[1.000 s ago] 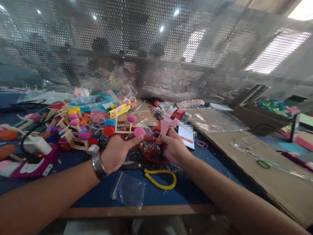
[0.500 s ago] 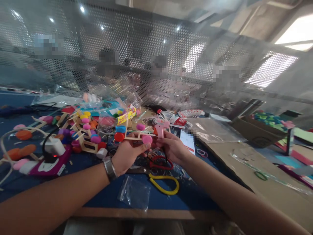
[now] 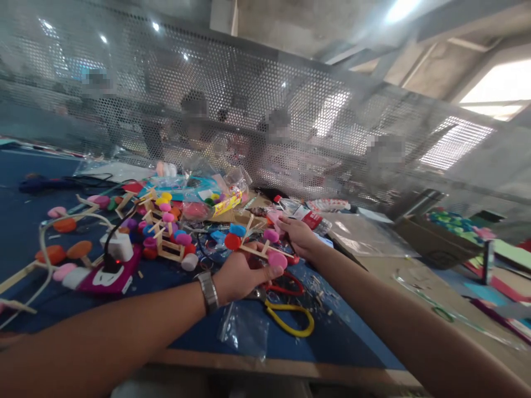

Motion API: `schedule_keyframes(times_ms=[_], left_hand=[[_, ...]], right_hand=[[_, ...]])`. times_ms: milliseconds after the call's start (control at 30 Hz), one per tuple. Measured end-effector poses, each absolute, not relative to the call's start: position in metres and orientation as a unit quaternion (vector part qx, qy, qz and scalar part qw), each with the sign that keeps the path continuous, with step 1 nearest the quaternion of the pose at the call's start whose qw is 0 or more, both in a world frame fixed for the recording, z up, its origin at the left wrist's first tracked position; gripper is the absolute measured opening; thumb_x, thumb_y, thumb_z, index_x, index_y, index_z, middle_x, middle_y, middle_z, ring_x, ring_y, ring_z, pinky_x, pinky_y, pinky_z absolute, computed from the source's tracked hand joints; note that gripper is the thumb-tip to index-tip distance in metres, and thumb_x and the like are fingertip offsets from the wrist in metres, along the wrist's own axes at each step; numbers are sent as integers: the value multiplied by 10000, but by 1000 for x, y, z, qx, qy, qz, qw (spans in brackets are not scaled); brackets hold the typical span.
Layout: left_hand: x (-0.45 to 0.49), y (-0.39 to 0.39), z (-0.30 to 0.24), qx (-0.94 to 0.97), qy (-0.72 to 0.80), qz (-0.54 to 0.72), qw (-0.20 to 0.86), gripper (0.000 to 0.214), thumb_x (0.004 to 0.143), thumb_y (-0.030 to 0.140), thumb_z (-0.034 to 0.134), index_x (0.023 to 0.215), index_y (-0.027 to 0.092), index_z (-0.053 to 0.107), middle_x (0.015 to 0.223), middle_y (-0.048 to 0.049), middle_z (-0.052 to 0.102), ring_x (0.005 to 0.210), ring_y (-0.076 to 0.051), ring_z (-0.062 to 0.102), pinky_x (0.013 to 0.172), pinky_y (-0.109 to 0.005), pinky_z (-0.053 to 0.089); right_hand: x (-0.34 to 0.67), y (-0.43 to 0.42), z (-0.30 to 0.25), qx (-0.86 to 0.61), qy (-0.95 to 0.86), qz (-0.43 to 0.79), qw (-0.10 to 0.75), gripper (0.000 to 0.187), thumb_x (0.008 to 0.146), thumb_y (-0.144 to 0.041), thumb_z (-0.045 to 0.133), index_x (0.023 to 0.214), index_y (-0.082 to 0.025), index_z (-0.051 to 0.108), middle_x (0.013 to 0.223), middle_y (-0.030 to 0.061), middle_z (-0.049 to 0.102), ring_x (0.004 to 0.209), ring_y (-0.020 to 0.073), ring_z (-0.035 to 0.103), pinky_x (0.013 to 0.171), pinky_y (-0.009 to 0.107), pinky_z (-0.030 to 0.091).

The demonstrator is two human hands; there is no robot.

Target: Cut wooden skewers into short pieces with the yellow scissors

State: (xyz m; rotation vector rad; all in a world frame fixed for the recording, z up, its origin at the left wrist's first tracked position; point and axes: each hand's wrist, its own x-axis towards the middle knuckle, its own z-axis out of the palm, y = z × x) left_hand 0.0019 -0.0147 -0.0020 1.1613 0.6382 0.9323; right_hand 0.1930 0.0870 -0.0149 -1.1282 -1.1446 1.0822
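My left hand (image 3: 240, 275) is closed around a small craft-stick car (image 3: 259, 247) with red, blue and pink bottle-cap wheels, held just above the blue table (image 3: 53, 293). A metal watch sits on that wrist. My right hand (image 3: 297, 235) reaches further out over the clutter, fingers curled on a pink glue gun (image 3: 276, 216) that is mostly hidden behind the hand and the toy car. Under my hands lie red-handled and yellow-handled scissors (image 3: 290, 318) and a clear plastic bag (image 3: 244, 330).
Several finished stick cars with coloured caps (image 3: 164, 235) are piled at left beside a white plug in a magenta power strip (image 3: 114, 265). Cardboard sheets (image 3: 415, 287) and a box of caps (image 3: 443, 235) lie at right. A perforated metal screen (image 3: 265, 110) closes the back, with people behind it.
The view has tilted up and left. My right hand has moved the pink glue gun away from the toy car toward the back clutter; my left hand still holds the car.
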Motion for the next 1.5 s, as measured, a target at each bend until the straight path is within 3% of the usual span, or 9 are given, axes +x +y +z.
schedule_keyframes(times_ms=[367, 500, 600, 700, 833, 1000, 1200, 1333, 1500], left_hand=[[2, -14, -2, 519, 267, 440, 683, 456, 564, 398, 910, 795, 179, 585, 707, 32, 580, 573, -103, 507, 537, -241, 401], [1, -13, 4, 504, 290, 463, 669, 465, 592, 471, 882, 810, 174, 598, 662, 39, 588, 515, -92, 504, 515, -237, 407], [1, -12, 5, 499, 306, 487, 649, 493, 594, 518, 865, 808, 173, 586, 618, 51, 571, 502, -99, 505, 495, -236, 408], [2, -11, 3, 502, 314, 496, 635, 493, 621, 527, 844, 849, 167, 596, 622, 51, 575, 509, -102, 505, 492, -235, 411], [2, -10, 0, 498, 320, 501, 631, 456, 619, 454, 862, 848, 176, 583, 647, 55, 585, 533, -94, 504, 515, -220, 415], [3, -10, -4, 521, 312, 500, 617, 390, 652, 370, 843, 863, 188, 571, 642, 66, 566, 551, -91, 493, 544, -214, 406], [5, -7, -11, 545, 326, 473, 610, 219, 747, 230, 720, 884, 179, 557, 686, 55, 555, 578, -100, 510, 581, -230, 426], [4, -13, -13, 615, 394, 431, 530, 126, 816, 186, 627, 933, 152, 593, 749, 17, 575, 598, -105, 498, 587, -236, 419], [0, -29, -7, 803, 296, 313, 413, 109, 825, 258, 634, 880, 164, 625, 646, 29, 546, 564, -116, 489, 521, -223, 346]], right_hand=[[194, 86, -5, -615, -633, 315, 349, 301, 761, -386, 687, 545, -208, 579, 461, -8, 562, 529, 163, 536, 567, 278, 407], [195, 80, 15, -628, -674, 241, 306, 301, 774, -345, 692, 529, -206, 585, 613, 60, 665, 765, 230, 620, 718, 303, 432], [193, 61, 33, -613, -699, 226, 291, 252, 834, -399, 633, 699, -198, 701, 820, 85, 731, 889, 257, 633, 793, 332, 454], [187, 32, 43, -524, -738, 329, 270, 488, 926, -562, 458, 981, -174, 748, 920, 86, 740, 795, 219, 648, 728, 337, 505], [178, 5, 41, -445, -741, 429, 262, 617, 736, -571, 742, 1201, -173, 667, 1011, 94, 732, 877, 237, 677, 762, 355, 543], [173, 7, 37, -459, -735, 406, 290, 502, 686, -470, 799, 1086, -191, 678, 1030, 92, 722, 934, 244, 681, 857, 399, 542], [172, 9, 48, -487, -745, 368, 271, 330, 702, -428, 772, 925, -193, 709, 873, 61, 723, 797, 214, 673, 765, 377, 543], [171, 6, 59, -478, -729, 388, 301, 376, 688, -431, 782, 964, -186, 710, 886, 53, 730, 802, 207, 679, 755, 360, 542], [149, -1, 66, -465, -759, 340, 302, 250, 704, -352, 791, 888, -192, 739, 839, 37, 719, 732, 174, 646, 659, 308, 505]])
